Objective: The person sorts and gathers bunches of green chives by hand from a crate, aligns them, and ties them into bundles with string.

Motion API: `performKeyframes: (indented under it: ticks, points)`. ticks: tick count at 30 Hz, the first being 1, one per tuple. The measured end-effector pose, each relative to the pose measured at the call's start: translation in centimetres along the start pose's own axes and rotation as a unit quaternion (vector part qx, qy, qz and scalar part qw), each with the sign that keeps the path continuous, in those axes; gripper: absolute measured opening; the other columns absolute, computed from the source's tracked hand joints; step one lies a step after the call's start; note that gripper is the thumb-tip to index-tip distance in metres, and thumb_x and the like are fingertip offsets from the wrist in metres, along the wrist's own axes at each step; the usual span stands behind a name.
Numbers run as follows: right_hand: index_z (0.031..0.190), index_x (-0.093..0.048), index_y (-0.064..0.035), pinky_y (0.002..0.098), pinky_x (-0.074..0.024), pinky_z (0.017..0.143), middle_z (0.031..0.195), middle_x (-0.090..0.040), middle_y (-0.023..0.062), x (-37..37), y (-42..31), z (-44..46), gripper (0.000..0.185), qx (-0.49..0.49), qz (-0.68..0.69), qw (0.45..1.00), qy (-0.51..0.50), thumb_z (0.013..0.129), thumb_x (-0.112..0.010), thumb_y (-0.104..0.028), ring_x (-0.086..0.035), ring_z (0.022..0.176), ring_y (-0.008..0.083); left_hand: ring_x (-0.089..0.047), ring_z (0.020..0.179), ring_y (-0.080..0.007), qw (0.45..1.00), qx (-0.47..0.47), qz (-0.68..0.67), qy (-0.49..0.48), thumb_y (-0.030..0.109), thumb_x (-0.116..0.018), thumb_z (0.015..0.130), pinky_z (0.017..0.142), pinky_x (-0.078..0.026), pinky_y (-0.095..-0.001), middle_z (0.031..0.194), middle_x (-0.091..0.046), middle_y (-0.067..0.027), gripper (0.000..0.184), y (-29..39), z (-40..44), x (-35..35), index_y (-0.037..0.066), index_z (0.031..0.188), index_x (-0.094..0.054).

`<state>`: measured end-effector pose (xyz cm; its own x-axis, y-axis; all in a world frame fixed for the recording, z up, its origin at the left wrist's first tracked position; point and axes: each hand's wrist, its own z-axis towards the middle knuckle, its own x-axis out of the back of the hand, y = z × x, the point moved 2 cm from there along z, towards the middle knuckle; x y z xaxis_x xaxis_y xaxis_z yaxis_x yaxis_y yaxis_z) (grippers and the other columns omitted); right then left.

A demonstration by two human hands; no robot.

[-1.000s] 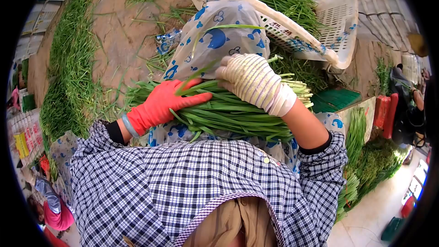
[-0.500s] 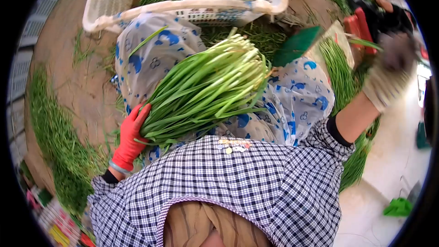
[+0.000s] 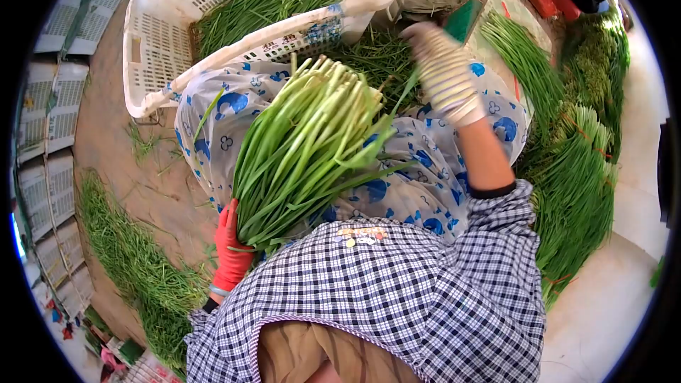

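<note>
A thick bunch of garlic chives (image 3: 305, 142) lies across my lap, its pale stem ends pointing up and away from me. My left hand (image 3: 233, 245), in a red glove, grips the leafy lower end, with part of the fingers hidden by the leaves. To the right of the stems, my right hand (image 3: 436, 64) hangs over my knee in a striped whitish glove. Its fingers are smeared by motion, so their hold cannot be made out. A loose green leaf (image 3: 406, 92) runs between that hand and the bunch. Clear plastic with blue prints (image 3: 418, 149) covers my legs.
A white plastic basket (image 3: 135, 64) holding chives stands ahead on the left. Tied chive bundles (image 3: 578, 198) are stacked on my right, near a board (image 3: 496, 0) with more chives. Loose green trimmings (image 3: 135, 262) lie along the left floor. Crates (image 3: 46, 106) line the far left.
My right hand has swung in from the far right to beside the bunch. The view has turned, and the bunch now stands more upright in my left hand.
</note>
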<state>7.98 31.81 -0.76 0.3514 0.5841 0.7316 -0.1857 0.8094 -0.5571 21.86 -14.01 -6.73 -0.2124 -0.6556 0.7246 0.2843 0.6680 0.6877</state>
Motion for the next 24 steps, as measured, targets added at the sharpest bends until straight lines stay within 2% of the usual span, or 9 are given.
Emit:
performKeyframes:
  ticks: [3,6,11,12,13,17,21,23,24]
  points:
    - [0.105,-0.066,-0.0072,0.025,-0.0464,0.064,0.084,-0.063,-0.0016,5.8,6.1,2.0,0.016,-0.084,0.052,0.99,0.095,0.096,-0.054,-0.009,-0.055,0.073,0.0082,-0.057,0.115,-0.0361,1.0,0.017,0.0,0.008,0.006,-0.08,0.065,0.096,-0.047,-0.0392,0.133,-0.052,-0.0197,0.09,0.5,-0.1,-0.2,0.011,0.145,-0.039]
    - [0.104,-0.068,-0.0076,0.0232,-0.0457,0.063,0.082,-0.061,-0.0029,11.7,5.0,2.8,0.015,-0.194,0.036,0.965,0.17,0.095,-0.057,-0.013,-0.054,0.073,0.0073,-0.056,0.116,-0.0357,1.0,0.017,-0.001,0.007,0.007,-0.08,0.065,0.097,-0.046,-0.0391,0.133,-0.052,-0.0196,0.09,0.5,0.2,-0.4,0.01,0.144,-0.039]
    - [0.12,-0.061,-0.0058,0.0278,-0.0504,0.075,0.092,-0.066,0.0067,7.2,-4.0,0.6,0.037,-0.143,0.08,0.967,-0.197,0.085,-0.069,-0.015,-0.06,0.084,0.014,-0.056,0.117,-0.035,1.0,0.007,-0.001,-0.005,0.007,-0.081,0.065,0.098,-0.046,-0.0391,0.132,-0.053,-0.0195,0.089,0.5,0.6,-0.5,0.009,0.144,-0.04]
    - [0.119,-0.061,-0.0026,0.0369,-0.0523,0.084,0.105,-0.066,0.0195,4.6,-5.7,0.2,0.057,-0.15,0.059,0.96,-0.23,0.079,-0.074,-0.041,-0.066,0.095,0.0278,-0.056,0.117,-0.0348,1.0,0.007,-0.001,-0.007,0.008,-0.081,0.065,0.098,-0.046,-0.0391,0.132,-0.053,-0.0195,0.089,0.5,0.6,-0.5,0.009,0.144,-0.04]
    - [0.118,-0.058,-0.0019,0.0418,-0.052,0.083,0.101,-0.066,0.0209,2.2,-7.1,-0.5,0.06,-0.053,0.006,0.974,-0.222,0.079,-0.071,-0.046,-0.066,0.093,0.0333,-0.056,0.117,-0.0347,1.0,0.005,-0.002,-0.01,0.008,-0.081,0.065,0.098,-0.045,-0.0391,0.132,-0.053,-0.0194,0.089,0.5,0.7,-0.5,0.009,0.144,-0.04]
    - [0.1,-0.062,-0.0053,0.0439,-0.053,0.072,0.084,-0.067,0.0172,-3.7,-3.3,-0.4,0.019,0.016,-0.044,0.983,-0.178,0.088,-0.06,-0.02,-0.065,0.072,0.0371,-0.056,0.117,-0.0341,1.0,0.005,-0.003,-0.011,0.008,-0.082,0.065,0.099,-0.045,-0.039,0.132,-0.053,-0.0193,0.089,0.6,0.7,-0.6,0.008,0.143,-0.041]
    - [0.103,-0.066,-0.0044,0.0408,-0.0506,0.081,0.097,-0.067,0.0181,-2.0,4.6,2.6,0.024,-0.101,-0.127,0.952,-0.258,0.091,-0.057,-0.022,-0.064,0.09,0.0326,-0.055,0.118,-0.0335,1.0,0.004,-0.008,-0.01,0.009,-0.082,0.065,0.099,-0.044,-0.039,0.132,-0.054,-0.0192,0.088,0.6,1.1,-1.1,0.007,0.143,-0.041]
    - [0.108,-0.067,-0.0047,0.0354,-0.0491,0.085,0.098,-0.068,0.0123,-1.0,3.3,1.8,0.028,-0.132,0.042,0.957,-0.254,0.092,-0.06,-0.027,-0.064,0.094,0.0258,-0.055,0.118,-0.0333,1.0,0.004,-0.011,-0.012,0.009,-0.082,0.065,0.1,-0.044,-0.039,0.132,-0.054,-0.0191,0.088,0.6,1.2,-1.2,0.007,0.143,-0.042]
    - [0.106,-0.067,-0.0047,0.0338,-0.0491,0.085,0.097,-0.068,0.0114,-2.3,2.3,1.0,0.025,-0.174,0.3,0.907,-0.239,0.091,-0.062,-0.025,-0.063,0.093,0.0234,-0.055,0.119,-0.0331,1.0,0.004,-0.014,-0.014,0.009,-0.082,0.065,0.1,-0.044,-0.039,0.132,-0.054,-0.0191,0.088,0.6,1.2,-1.2,0.007,0.143,-0.042]
